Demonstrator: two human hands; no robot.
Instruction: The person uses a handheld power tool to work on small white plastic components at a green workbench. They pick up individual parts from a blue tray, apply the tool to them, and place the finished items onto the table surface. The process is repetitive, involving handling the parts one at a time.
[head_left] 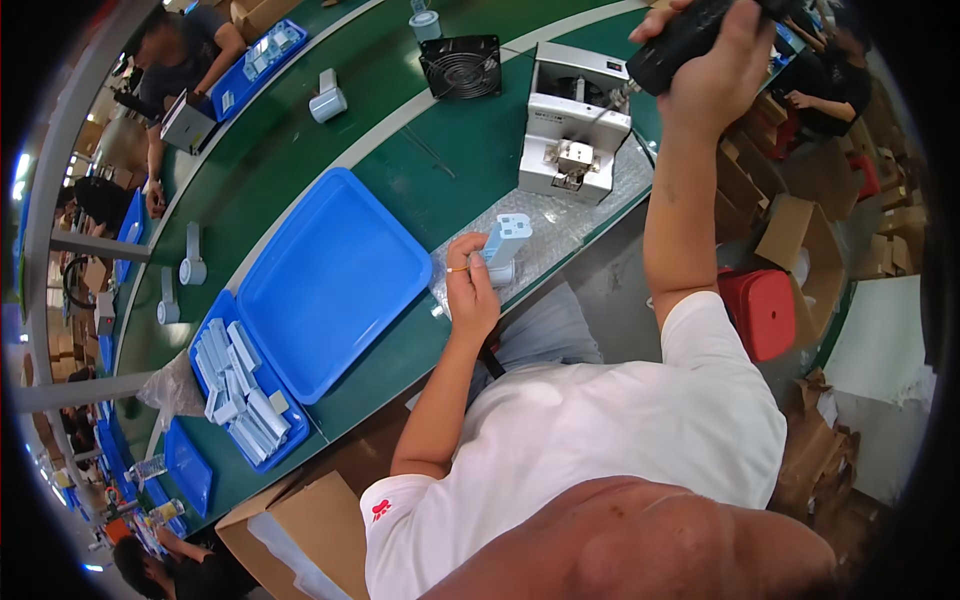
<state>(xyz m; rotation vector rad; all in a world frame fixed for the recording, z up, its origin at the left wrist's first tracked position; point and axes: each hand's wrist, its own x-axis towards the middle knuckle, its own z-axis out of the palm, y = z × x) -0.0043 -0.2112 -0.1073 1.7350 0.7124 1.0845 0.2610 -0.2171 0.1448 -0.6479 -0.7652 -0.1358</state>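
My left hand (472, 287) is closed around a light blue plastic housing (508, 238) with a handle-like arm, its end facing up with small recesses. The housing is just above a sheet of bubble wrap (545, 232) at the bench edge. Raised at the upper right, my right hand (712, 78) grips a black electric screwdriver (682, 48). The screwdriver's bit points left and down toward a white screw feeder (565, 165) with a metal block on its front. Whether the bit touches the feeder I cannot tell.
A large blue tray (335, 285) lies left of my left hand. Beside it, a smaller blue tray (262, 455) holds several light blue parts (235, 370). A black fan (460, 68) stands behind. Housings (328, 100) sit on the green conveyor; a red stool (757, 312) is at right.
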